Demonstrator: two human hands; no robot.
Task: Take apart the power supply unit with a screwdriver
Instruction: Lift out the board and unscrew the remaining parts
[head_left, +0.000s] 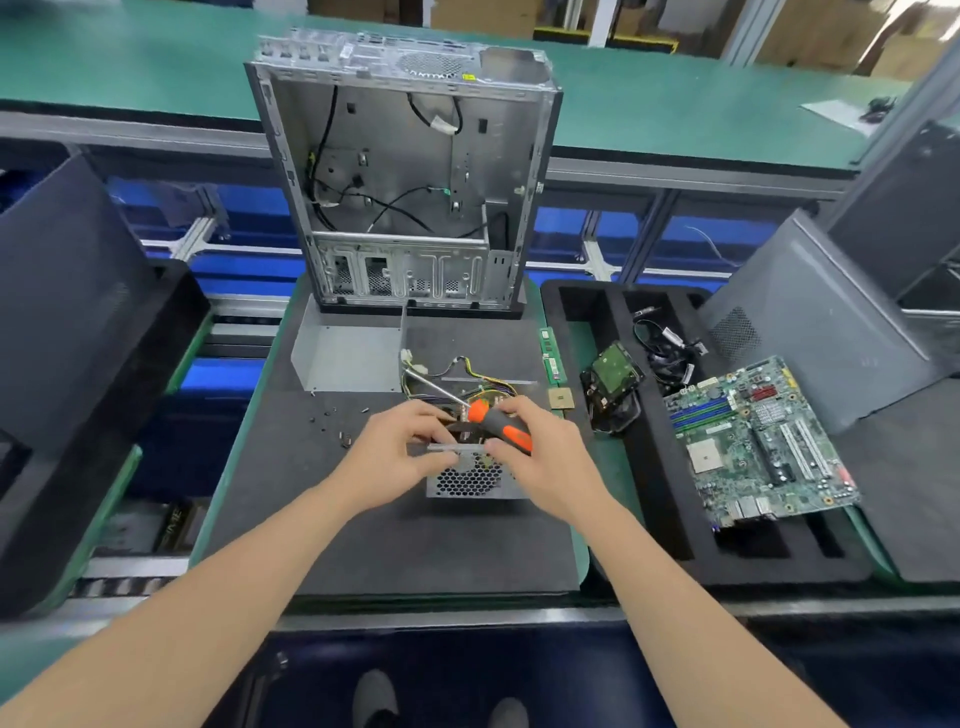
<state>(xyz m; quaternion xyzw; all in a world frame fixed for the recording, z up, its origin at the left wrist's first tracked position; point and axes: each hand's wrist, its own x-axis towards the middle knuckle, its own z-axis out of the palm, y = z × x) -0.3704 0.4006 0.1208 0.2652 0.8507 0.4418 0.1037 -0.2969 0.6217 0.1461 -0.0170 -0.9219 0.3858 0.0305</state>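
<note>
The power supply unit (470, 480), a grey metal box with a honeycomb grille on its near side, sits on the dark mat with its top off and wires showing. Its removed sheet-metal cover (348, 358) lies behind it to the left. My right hand (540, 457) grips an orange-and-black screwdriver (498, 423), whose shaft points up and left over the unit. My left hand (400, 454) rests on the unit's top left edge, its fingers curled over the rim. A bundle of yellow and black cables (467, 374) trails from the unit's far side.
An empty computer case (410, 171) stands upright behind the mat. Loose screws (332, 421) lie left of the unit. A memory stick (551, 356) and a CPU (561, 399) lie to its right. A black foam tray (675, 519) holds a hard drive (615, 371), cables and a motherboard (753, 441).
</note>
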